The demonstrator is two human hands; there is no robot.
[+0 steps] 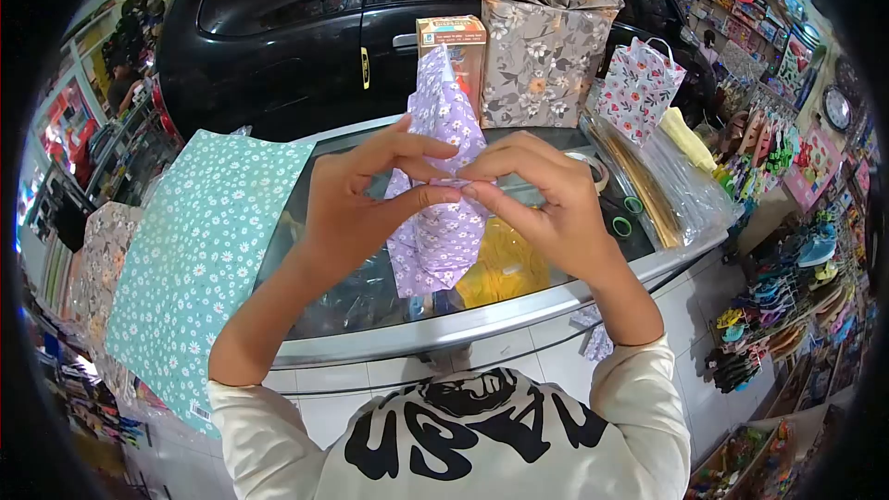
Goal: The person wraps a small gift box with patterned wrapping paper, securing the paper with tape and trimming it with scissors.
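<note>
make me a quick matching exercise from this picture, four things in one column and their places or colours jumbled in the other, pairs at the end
1. lilac flowered paper
2. mint flowered sheet
3. fan-topped package
4. handled bag

A. grey-brown, in front of the black car
B. white with red flowers
C. pinched by the left hand and right hand
D. left of the left forearm

Pairs: 1-C, 2-D, 3-A, 4-B

The wrapping paper (433, 245) I pinch is lilac with white flowers, the sheet (208, 241) left of it mint green with white daisies, the gift bag (639, 88) right of it white with red blooms.
</note>
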